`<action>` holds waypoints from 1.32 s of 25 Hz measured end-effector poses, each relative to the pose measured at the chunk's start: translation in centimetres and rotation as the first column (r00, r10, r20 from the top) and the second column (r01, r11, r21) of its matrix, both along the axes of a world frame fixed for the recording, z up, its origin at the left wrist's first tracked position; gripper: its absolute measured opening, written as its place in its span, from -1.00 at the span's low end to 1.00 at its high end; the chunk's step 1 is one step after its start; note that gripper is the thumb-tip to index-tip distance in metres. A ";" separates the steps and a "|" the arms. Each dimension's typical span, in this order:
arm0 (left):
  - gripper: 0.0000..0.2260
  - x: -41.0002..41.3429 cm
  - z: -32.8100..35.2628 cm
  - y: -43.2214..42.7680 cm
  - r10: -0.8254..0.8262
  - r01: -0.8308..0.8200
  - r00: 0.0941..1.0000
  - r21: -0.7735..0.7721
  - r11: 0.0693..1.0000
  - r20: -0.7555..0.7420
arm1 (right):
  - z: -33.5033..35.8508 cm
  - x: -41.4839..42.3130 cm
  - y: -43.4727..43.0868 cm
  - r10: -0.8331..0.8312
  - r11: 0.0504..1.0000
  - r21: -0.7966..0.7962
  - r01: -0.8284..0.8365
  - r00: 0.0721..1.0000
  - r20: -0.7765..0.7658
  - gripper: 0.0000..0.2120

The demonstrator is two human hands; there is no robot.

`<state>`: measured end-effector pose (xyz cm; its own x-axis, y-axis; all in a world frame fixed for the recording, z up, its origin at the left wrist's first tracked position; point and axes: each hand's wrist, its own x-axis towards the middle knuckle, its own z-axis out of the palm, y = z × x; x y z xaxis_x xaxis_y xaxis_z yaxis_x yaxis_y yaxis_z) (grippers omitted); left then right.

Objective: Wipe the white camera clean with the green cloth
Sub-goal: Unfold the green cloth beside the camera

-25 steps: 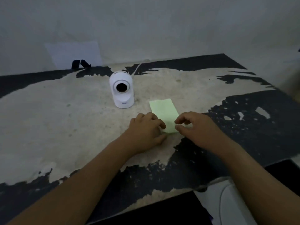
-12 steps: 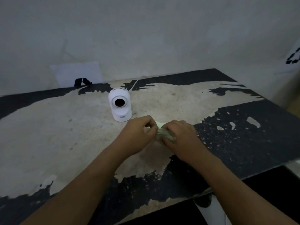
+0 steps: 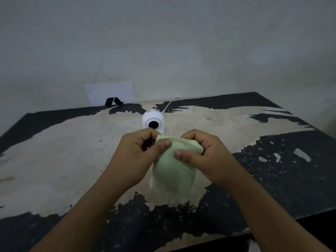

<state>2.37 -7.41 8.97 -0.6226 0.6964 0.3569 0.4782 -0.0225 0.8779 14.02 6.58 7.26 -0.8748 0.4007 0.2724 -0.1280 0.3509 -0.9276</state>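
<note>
The green cloth (image 3: 172,170) hangs in the air above the table, held up by its top edge. My left hand (image 3: 138,157) pinches its upper left corner and my right hand (image 3: 203,157) pinches its upper right side. The white camera (image 3: 153,120) stands upright on the table just behind my hands, its dark round lens facing me. My fingers hide its base. A thin white cable (image 3: 168,104) runs from behind it toward the wall.
The table (image 3: 54,160) is worn, beige with black patches; its front edge runs low across the view. A white sheet (image 3: 109,92) with a black mark leans on the wall at the back left. The wall stands close behind the table.
Both hands gathered the cloth off the table and lifted it; it now hangs between them. The view has tilted upward. The camera has not moved.
</note>
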 end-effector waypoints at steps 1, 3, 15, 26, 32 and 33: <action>-0.85 -0.1 0.2 -0.4 0.000 0.000 1.000 -0.003 1.000 0.001 | 0.1 -0.2 -0.3 0.003 1.000 -0.021 -0.003 1.000 -0.017 -0.89; -0.82 -0.5 0.5 -1.1 0.002 -0.002 1.000 -0.014 1.000 0.011 | 0.3 -0.9 -0.9 -0.013 0.998 -0.066 0.010 0.999 -0.050 -0.83; -0.74 -0.4 -5.9 -2.1 -0.081 0.037 0.576 0.073 0.997 0.813 | -0.6 -3.8 -1.3 0.014 0.985 0.173 -0.015 1.000 0.005 -0.91; -0.65 -0.7 -5.0 -2.8 -0.176 0.027 0.437 0.183 0.983 0.882 | -4.1 -1.1 -1.8 -0.032 0.762 0.646 -0.039 0.995 0.097 -0.65; -0.77 0.1 -2.2 -3.1 -0.191 0.231 0.789 0.006 0.973 0.584 | -3.4 -1.8 -1.1 0.167 0.948 -0.282 -0.145 0.985 0.054 -0.37; -0.78 0.0 -2.0 -2.8 -0.194 0.250 0.817 -0.031 0.968 0.543 | -3.5 -2.0 -1.1 0.200 0.933 -0.316 -0.173 0.978 0.054 -0.50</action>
<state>2.35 -10.18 7.01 -0.5200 0.8521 -0.0601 -0.0705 0.0273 0.9971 12.01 5.44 3.76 -0.9562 0.2805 0.0841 -0.0809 0.0232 -0.9965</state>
